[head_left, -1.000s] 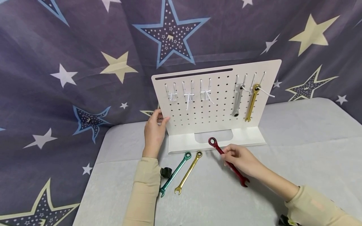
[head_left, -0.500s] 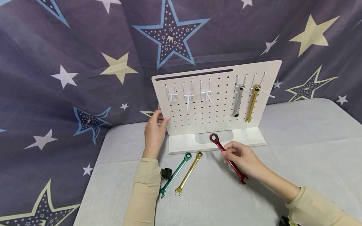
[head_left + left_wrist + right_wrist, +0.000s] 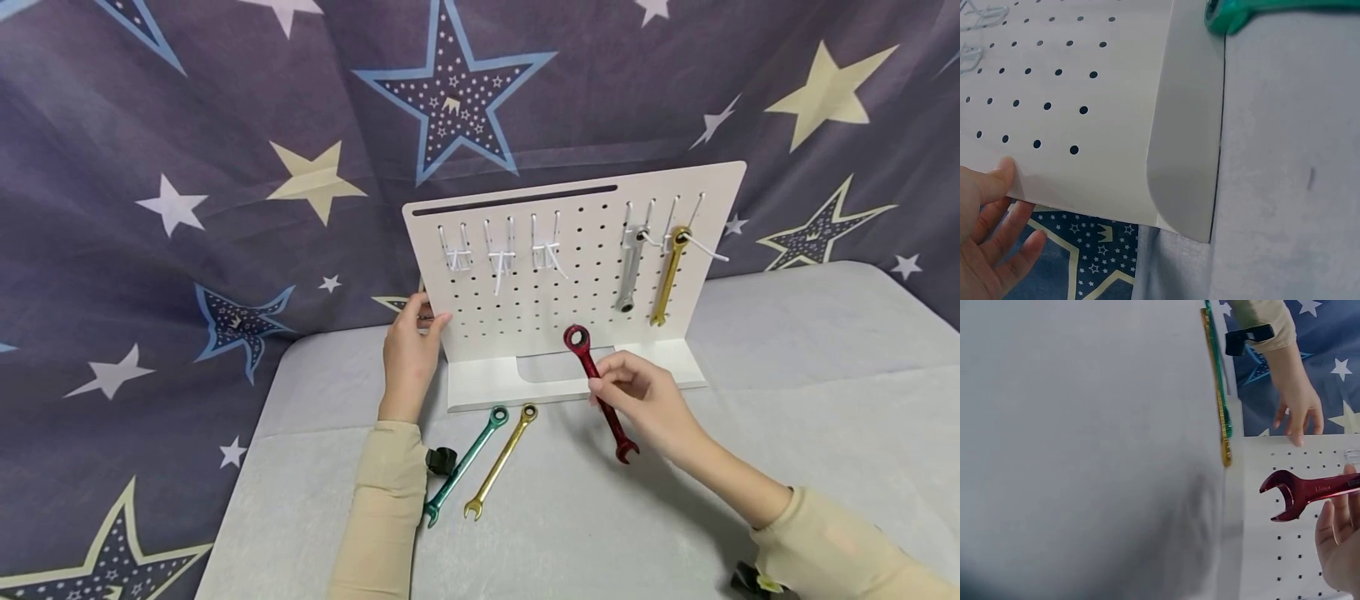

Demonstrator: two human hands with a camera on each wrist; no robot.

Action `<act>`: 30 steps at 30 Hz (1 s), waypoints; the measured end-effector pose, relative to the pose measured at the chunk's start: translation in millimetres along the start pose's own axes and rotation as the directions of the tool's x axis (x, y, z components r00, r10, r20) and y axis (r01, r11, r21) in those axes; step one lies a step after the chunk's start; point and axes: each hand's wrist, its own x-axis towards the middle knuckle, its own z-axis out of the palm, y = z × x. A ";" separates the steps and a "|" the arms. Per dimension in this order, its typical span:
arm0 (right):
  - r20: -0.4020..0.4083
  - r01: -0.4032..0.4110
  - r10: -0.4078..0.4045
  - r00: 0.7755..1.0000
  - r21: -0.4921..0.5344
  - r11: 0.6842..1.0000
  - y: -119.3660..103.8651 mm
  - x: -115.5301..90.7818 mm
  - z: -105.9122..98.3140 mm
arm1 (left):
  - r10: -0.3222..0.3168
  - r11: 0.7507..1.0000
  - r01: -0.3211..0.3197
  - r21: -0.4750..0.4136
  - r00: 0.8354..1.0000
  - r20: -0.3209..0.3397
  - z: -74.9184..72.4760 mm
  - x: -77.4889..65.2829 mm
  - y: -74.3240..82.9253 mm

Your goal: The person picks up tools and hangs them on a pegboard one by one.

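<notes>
My right hand pinches a red combination wrench by its shaft, ring end up and open end down, in front of the white pegboard. In the right wrist view the open jaw end of the red wrench faces left. My left hand holds the pegboard's left edge; in the left wrist view the thumb lies on the front face and the other fingers go behind. A silver wrench and a gold wrench hang from hooks at the board's right.
A green wrench and a second gold wrench lie side by side on the grey tablecloth. Three bare white hooks stick out at the board's upper left. A star-patterned curtain hangs close behind.
My right hand has lifted the red wrench up towards the pegboard and turned it more upright. The left hand has stayed at the board's edge.
</notes>
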 end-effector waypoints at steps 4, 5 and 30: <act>-0.028 0.044 -0.044 0.999 0.005 0.999 -6.5 5.3 2.1 | -0.004 1.000 0.004 -0.001 1.000 0.003 0.3 -0.3 0.1; -0.038 0.053 -0.053 0.998 0.004 0.999 -8.4 6.6 2.7 | -0.005 1.000 0.005 -0.001 1.000 0.004 0.4 -0.4 0.1; -0.085 0.119 -0.111 0.990 0.102 0.988 -35.2 38.1 10.4 | -0.006 1.000 0.006 -0.017 1.000 0.008 -0.9 -0.9 0.9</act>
